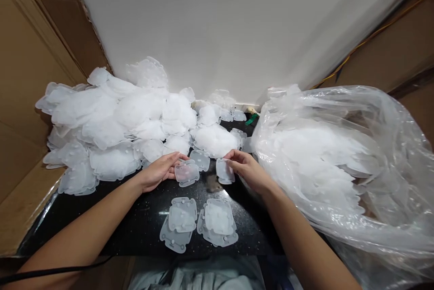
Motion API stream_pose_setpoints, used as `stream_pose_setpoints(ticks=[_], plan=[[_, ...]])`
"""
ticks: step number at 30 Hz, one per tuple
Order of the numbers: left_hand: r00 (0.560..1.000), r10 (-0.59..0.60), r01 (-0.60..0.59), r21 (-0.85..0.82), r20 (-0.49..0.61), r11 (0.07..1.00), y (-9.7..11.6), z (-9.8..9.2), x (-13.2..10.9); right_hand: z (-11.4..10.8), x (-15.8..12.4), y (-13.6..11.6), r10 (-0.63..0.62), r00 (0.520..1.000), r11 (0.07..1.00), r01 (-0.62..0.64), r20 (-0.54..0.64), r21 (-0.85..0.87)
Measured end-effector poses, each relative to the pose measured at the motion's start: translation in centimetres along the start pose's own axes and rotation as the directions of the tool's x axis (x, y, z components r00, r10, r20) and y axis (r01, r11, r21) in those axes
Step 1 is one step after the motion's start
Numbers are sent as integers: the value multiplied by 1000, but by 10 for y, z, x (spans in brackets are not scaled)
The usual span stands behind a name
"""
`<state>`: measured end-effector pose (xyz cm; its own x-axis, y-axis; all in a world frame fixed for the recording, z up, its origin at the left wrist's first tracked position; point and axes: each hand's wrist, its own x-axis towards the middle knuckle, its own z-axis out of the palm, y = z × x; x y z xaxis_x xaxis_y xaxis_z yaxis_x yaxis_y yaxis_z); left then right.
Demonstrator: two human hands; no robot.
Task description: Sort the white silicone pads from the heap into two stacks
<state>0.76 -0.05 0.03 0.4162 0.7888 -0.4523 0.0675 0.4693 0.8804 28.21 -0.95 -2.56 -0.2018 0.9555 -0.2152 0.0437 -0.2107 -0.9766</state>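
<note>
My left hand (pixel 165 170) has its fingers closed on a thin translucent plastic plate (pixel 187 173) with notched edges and small round marks. Across from it, my right hand (pixel 244 168) pinches a second translucent plastic plate (pixel 224 171) by its upper right corner. Just behind and between them lies another plate (pixel 200 160) on the black tabletop (pixel 139 217). Nearer me rest two small overlapping groups of the same plates, a left stack (pixel 182 215) and a right stack (pixel 219 218).
A large heap of translucent plates (pixel 101 113) spreads along the left and back, with a smaller pile (pixel 215 138) beside it. At right, an open clear plastic bag (pixel 389 122) holds many more. Cardboard (pixel 37 77) stands at the left side; a white wall (pixel 217 23) rises behind.
</note>
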Motion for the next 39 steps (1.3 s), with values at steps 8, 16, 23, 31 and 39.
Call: stream_pose_setpoints(ticks=[8, 16, 23, 31, 39], plan=[[1000, -2, 2, -29, -7, 1000, -1, 0, 2, 14, 3, 6, 153, 972, 917, -207, 179, 340], [999, -37, 37, -30, 15, 999, 1, -1, 1, 10, 4, 5, 189, 960, 883, -259, 207, 391], [999, -41, 41, -21, 20, 999, 2, -1, 1, 11, 5, 7, 193, 959, 882, -262, 209, 390], [999, -33, 33, -17, 30, 999, -1, -4, 0, 11, 4, 2, 166, 965, 905, -230, 202, 357], [999, 41, -44, 85, 36, 995, 1, -3, 1, 10, 5, 6, 81, 991, 953, -109, 109, 284]])
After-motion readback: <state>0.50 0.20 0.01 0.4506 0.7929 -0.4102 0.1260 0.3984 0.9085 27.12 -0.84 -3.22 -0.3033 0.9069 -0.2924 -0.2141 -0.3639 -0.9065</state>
